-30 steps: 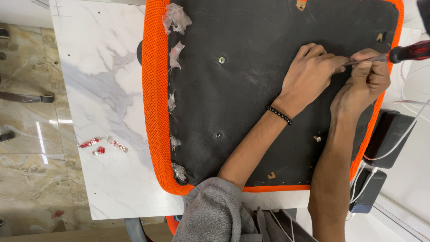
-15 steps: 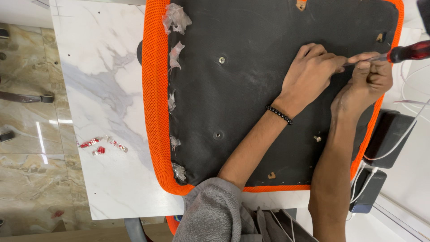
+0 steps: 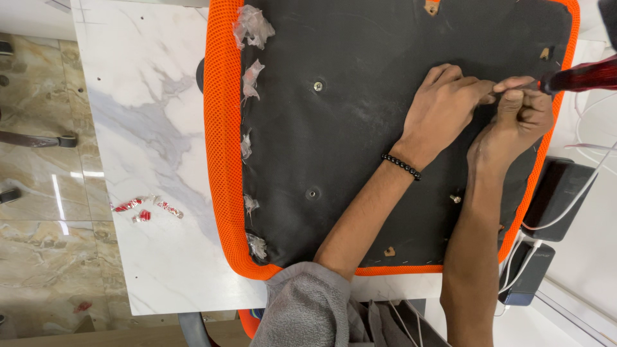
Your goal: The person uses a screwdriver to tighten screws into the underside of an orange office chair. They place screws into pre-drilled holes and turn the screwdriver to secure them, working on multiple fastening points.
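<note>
Right now both hands meet at one spot near the far right edge of the upturned seat pan point(image 3: 360, 128), a black board bordered by orange mesh point(image 3: 222, 160) that lies flat on the white marbled bench point(image 3: 148, 128). The right hand point(image 3: 524, 115) has its grip pressed together around the shaft of a screwdriver point(image 3: 578, 74), whose dark red handle sticks out past the seat's right edge toward the bench's far right corner. The tool's long axis runs nearly level across the seat, handle to the right, tip pointing left into the pinch of the left hand point(image 3: 447, 103). That left grip is closed thumb to forefinger right at the tip; whatever small part it holds there is hidden, so I cannot tell what it is. The left hand lies on the board side of the tip, the right hand on the handle side, the two touching. A loose screw point(image 3: 455, 199) stands on the board nearer the body, beside the right forearm
</note>
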